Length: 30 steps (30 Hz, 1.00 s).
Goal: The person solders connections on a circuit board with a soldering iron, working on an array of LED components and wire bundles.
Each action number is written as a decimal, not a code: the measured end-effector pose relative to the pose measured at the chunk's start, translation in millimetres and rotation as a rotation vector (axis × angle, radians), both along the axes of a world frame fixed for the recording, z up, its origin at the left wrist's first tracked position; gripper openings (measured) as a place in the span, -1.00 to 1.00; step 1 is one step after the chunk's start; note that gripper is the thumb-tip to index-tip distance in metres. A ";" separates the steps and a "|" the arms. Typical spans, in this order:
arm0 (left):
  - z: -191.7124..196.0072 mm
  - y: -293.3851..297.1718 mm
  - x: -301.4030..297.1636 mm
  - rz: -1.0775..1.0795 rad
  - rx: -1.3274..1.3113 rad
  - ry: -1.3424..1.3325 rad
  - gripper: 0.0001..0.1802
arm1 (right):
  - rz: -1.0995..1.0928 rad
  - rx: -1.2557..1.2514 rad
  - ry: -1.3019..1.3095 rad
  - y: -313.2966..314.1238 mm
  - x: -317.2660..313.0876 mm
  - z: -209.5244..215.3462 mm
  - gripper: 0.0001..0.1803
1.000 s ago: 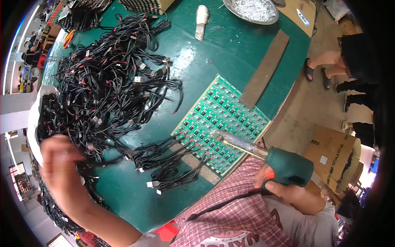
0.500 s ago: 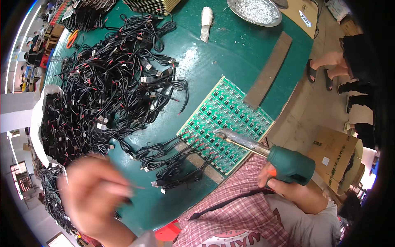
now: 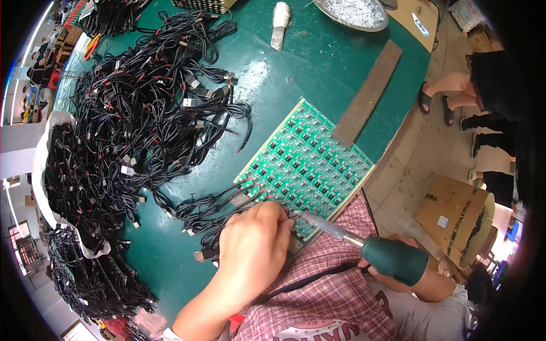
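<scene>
My left hand (image 3: 254, 234) is closed in a pinch at the near edge of a green circuit board panel (image 3: 310, 153). A red-tipped wire end of a black USB cable shows at its fingertips; the rest of that cable is mostly hidden. My right hand (image 3: 398, 273) grips the green handle of a soldering iron (image 3: 395, 258). The iron's tip points left and meets the board beside my left fingertips. Several black USB cables (image 3: 196, 207) lie left of the hand, their red wire ends on the board's near-left edge.
A large heap of black cables (image 3: 142, 113) covers the table's left side. At the back are a knife with a wrapped handle (image 3: 279, 25) and a metal dish of silvery bits (image 3: 355, 12). A brown strip (image 3: 368, 94) touches the board's far edge. A cardboard box (image 3: 455, 216) stands right.
My left hand has swung right, from beside the cable heap to the board's near edge. The iron's tip has dropped toward me, to those fingertips. The view has shifted slightly.
</scene>
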<state>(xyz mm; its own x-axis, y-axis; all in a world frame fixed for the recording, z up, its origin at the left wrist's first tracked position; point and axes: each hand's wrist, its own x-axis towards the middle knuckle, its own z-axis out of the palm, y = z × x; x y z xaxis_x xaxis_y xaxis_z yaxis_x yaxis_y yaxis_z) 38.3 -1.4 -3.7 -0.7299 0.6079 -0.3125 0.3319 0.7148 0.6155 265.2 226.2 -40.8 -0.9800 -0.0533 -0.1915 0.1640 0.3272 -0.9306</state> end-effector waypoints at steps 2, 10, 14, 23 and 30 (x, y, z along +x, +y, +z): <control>-0.4 2.2 -1.8 -0.005 -0.010 -0.023 -0.86 | -0.011 0.019 -0.022 -0.8 -6.6 12.1 -0.67; 1.1 3.6 -5.1 -0.010 -0.025 -0.066 -0.84 | -0.030 0.058 -0.096 -0.1 -8.4 22.1 -0.77; 1.1 3.4 -6.3 -0.011 -0.022 -0.075 -0.84 | -0.040 0.064 -0.045 -4.0 -10.6 22.3 -0.75; 0.8 2.9 -6.6 -0.010 -0.016 -0.073 -0.84 | -0.025 0.098 -0.135 -3.2 -1.1 19.9 -0.76; -0.8 3.6 -5.9 -0.016 -0.020 -0.066 -0.84 | -0.005 0.137 -0.003 -3.5 -3.2 20.3 -0.76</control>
